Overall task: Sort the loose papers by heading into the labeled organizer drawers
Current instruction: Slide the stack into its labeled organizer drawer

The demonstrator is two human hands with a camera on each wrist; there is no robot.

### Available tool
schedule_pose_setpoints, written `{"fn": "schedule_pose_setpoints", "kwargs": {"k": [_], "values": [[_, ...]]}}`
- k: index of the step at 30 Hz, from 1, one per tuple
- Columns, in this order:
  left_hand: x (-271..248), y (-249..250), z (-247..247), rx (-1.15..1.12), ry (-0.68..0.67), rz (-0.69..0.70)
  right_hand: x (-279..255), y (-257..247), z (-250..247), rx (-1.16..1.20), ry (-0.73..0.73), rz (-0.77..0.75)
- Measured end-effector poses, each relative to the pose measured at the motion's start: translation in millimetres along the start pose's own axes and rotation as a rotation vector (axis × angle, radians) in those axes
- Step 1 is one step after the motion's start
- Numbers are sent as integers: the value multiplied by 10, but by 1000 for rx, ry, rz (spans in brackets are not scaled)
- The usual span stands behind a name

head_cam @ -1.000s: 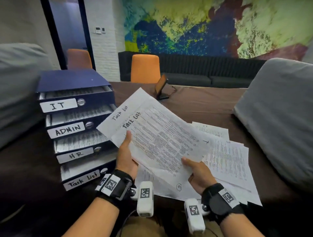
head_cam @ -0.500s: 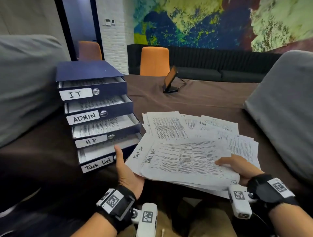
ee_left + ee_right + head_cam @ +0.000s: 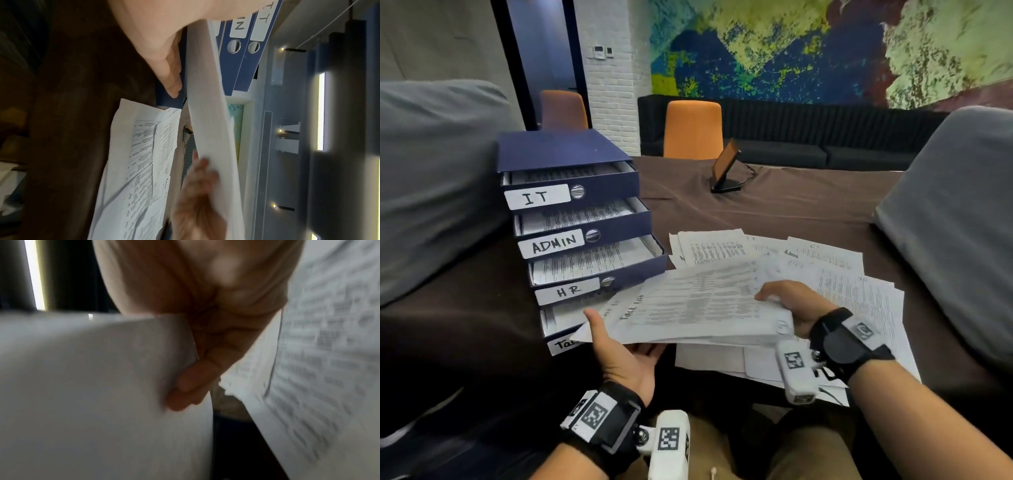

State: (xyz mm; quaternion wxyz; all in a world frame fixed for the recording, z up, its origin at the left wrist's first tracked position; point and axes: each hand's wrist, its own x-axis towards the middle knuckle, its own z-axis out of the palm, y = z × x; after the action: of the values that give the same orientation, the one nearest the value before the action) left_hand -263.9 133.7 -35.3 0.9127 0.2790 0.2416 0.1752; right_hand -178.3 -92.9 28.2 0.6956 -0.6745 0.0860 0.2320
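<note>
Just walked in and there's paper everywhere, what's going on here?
A person is filing papers into a blue four-drawer organizer labeled IT, ADMIN, HR and Task List. Both hands hold sheets headed "Task List": the left hand at the near-left corner, the right hand at the right edge, angled toward the open bottom drawer. More unsorted papers lie spread on the brown table.

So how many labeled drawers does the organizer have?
4, stacked: IT on top, then ADMIN, HR, and Task List at the bottom, half hidden by the held papers.
</note>
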Motion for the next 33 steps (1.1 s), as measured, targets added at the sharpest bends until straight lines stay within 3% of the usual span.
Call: {"fn": "schedule_pose_setpoints", "kwargs": {"k": [3, 7, 14, 17, 20, 22, 26, 30, 33], "values": [[15, -38, -26, -16, 12, -41, 214, 155, 443, 31, -72, 8], [-29, -82, -35, 33, -61, 8, 340, 311, 806, -152, -198, 78], [-33, -118, -97, 205, -8, -84, 594, 236, 747, -92, 168, 29], [2, -145, -87, 341, -45, -266, 673, 180, 742, -221, 192, -5], [34, -76, -72, 285, -60, -399, 707, 172, 771, -332, 182, -56], [48, -40, -64, 231, -16, -375, 705, 147, 799, -308, 219, -94], [72, -32, -64, 147, 77, -182, 749, 102, 909, -297, 209, -158], [159, 82, -68, -40, 109, -110, 722, 174, 1122, -438, 30, -126], [204, 129, -83, -13, 125, -85, 648, 235, 1278, -415, -114, -18]]}}
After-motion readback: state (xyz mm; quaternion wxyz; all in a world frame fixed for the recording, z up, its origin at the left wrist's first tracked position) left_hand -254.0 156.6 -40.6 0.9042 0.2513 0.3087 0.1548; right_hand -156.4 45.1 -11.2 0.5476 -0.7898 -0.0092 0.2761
